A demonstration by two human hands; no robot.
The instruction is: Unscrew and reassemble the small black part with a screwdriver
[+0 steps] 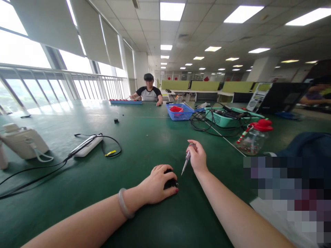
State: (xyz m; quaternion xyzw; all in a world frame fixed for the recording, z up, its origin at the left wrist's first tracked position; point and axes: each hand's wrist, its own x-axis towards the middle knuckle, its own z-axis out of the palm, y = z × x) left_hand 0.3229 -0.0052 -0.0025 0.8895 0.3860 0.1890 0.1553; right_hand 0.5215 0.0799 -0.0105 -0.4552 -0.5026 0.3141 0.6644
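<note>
Just below the middle of the view, my left hand [156, 186] rests on the green table [144, 144], its fingers wrapped round a small black object [170, 179]. Most of that object is covered by the hand, so its kind cannot be made out. My right hand [198, 156] is closed round a screwdriver [186, 160] with a clear handle and a thin metal shaft. Its tip points down towards the table, a little to the right of the black object and apart from it.
A white power bank-like block [89, 146] with black cables lies left, near a beige bottle [24, 141]. Ahead stand a blue basket [179, 113], a green basket [222, 120] with cables, and a red-lidded jar [254, 137]. A person [148, 91] sits at the far edge.
</note>
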